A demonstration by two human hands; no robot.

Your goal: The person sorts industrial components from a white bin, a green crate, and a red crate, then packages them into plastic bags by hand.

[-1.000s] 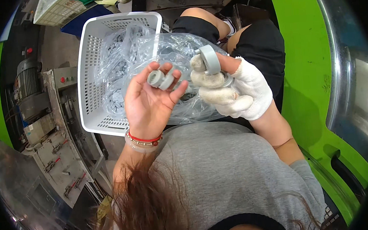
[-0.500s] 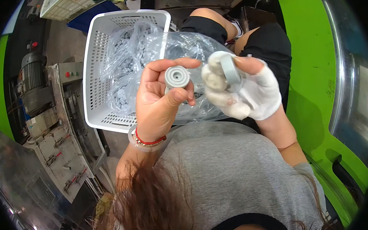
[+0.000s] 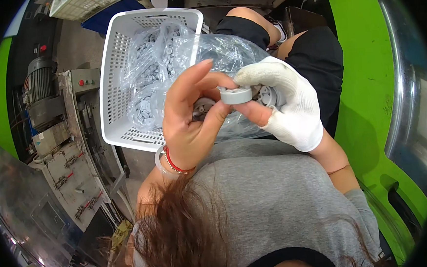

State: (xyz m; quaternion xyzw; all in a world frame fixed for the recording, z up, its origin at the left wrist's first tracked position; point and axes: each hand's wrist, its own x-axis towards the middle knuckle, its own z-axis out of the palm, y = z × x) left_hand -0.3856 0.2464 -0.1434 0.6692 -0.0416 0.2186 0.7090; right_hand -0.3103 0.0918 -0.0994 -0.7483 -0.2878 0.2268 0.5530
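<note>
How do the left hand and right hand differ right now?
The left hand is bare with a red bracelet at the wrist; the right hand wears a white glove with an open thumb tip. The left comes from below, the right from the side. Both pinch the same grey round part.

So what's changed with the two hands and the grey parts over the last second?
The left hand and the gloved right hand have come together: the two grey round parts, held apart before, now meet as one grey disc pinched between both hands' fingertips. The white basket and clear bag of grey parts stay on the lap.
</note>
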